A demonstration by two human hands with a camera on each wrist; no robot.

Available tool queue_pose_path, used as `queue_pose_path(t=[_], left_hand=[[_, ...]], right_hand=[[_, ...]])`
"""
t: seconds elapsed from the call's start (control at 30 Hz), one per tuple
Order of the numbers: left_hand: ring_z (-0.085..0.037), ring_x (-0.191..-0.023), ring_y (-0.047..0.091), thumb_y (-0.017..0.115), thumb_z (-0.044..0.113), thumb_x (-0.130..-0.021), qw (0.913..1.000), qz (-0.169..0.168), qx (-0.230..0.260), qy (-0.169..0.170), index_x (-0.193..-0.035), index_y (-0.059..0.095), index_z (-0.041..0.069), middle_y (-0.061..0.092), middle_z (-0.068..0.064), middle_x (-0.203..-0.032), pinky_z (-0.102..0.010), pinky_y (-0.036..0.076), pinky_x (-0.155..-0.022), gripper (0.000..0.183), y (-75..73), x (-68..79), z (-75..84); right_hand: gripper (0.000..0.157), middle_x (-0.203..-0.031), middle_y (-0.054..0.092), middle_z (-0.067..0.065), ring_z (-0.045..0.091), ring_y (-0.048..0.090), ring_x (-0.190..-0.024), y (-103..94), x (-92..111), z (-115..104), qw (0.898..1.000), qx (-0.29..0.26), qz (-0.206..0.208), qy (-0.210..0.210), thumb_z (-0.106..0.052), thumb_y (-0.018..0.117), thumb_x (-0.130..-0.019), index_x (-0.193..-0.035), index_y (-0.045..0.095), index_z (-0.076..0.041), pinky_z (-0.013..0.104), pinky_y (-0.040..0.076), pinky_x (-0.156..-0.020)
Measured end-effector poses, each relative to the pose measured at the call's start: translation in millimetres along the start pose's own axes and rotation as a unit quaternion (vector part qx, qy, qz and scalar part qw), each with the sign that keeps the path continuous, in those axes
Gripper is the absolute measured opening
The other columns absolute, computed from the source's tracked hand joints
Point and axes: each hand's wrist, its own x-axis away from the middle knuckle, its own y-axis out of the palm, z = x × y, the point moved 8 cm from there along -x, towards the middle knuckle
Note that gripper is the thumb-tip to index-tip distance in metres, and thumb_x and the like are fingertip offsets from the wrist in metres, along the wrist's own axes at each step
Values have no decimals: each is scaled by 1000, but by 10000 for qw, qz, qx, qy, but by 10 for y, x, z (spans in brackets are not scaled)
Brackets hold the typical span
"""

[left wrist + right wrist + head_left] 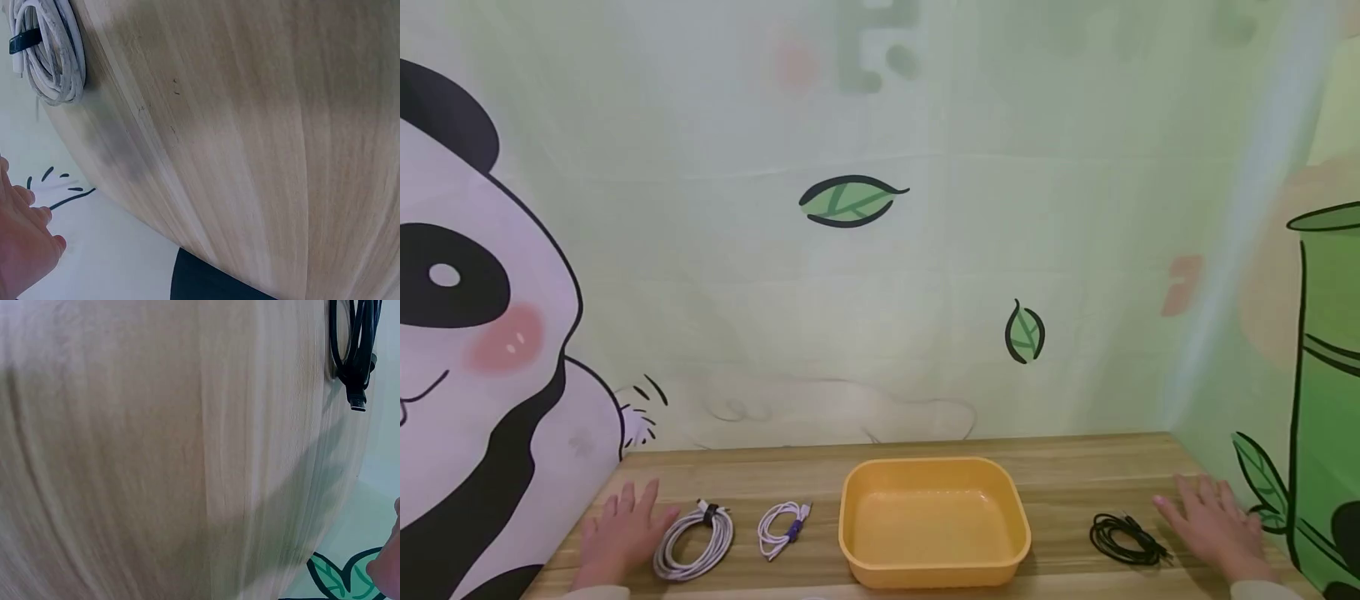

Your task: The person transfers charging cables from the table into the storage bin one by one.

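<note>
My left hand point(623, 533), fingers spread, is at the table's left side with its thumb beside a coiled white cable point(695, 542) tied with a black strap. In the left wrist view this cable point(55, 56) is at the upper left and the hand point(25, 240) at the left edge. Right of it lies a smaller white cable point(782, 531) with a dark blue tie. At the right side my right hand point(1216, 527) has its fingers extended, close to a bundled black cable point(1126, 540). That cable's connector end point(356, 400) shows in the right wrist view. Both hands hold nothing.
A yellow rectangular bin point(934, 571) stands mid-table between the white cables and the black one. The wooden table point(1060, 467) ends against a printed backdrop point(925, 292) with a panda and leaves. A sliver of something pale shows at the bottom edge of the head view.
</note>
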Motion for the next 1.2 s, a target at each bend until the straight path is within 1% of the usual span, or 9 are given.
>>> queue_pose_path(t=[0.17,0.43,0.63,0.8,1.03,1.2], left_hand=[[-56,-118,20,27,60,-87,9998,69,-40,207,-134,28,0,20,-37,-133,-69,20,-89,76,-17,-24,77],[-55,-119,20,27,61,-86,9992,108,81,381,-135,26,1,19,-36,-134,-70,17,-90,78,-42,-58,229],[-54,-120,21,31,59,-87,9987,116,167,458,-135,27,1,18,-36,-135,-70,18,-89,75,-71,-50,336],[-55,-120,20,25,61,-87,9985,53,256,474,-137,24,1,15,-36,-136,-70,19,-88,78,-82,-58,419],[-54,-121,18,25,60,-87,9977,42,428,521,-138,21,1,13,-35,-137,-71,16,-90,78,-50,-45,484],[-53,-122,19,25,61,-87,9973,58,435,594,-138,23,3,16,-34,-137,-71,18,-89,78,-30,-53,534]], right_hand=[[82,-132,10,39,58,3,-119,-17,-2,-37,10000,-16,20,-64,-62,20,-87,-133,23,6,76,4,-83],[84,-133,9,39,58,1,-119,-1,-22,-44,9998,-153,-75,-55,-63,21,-86,-134,22,6,76,5,-83],[85,-133,9,39,58,1,-119,7,-27,-50,9999,-127,-77,-65,-64,22,-86,-133,23,6,75,7,-82],[85,-133,11,39,57,4,-119,8,-27,-64,9999,-37,-71,-66,-64,21,-85,-133,25,6,75,9,-83],[84,-133,12,39,57,5,-119,24,-16,-98,9999,11,-99,-132,-64,22,-86,-133,25,7,75,10,-82],[84,-133,13,38,57,6,-119,32,-23,-116,9998,-8,-38,-177,-63,22,-86,-133,25,7,76,9,-82]])
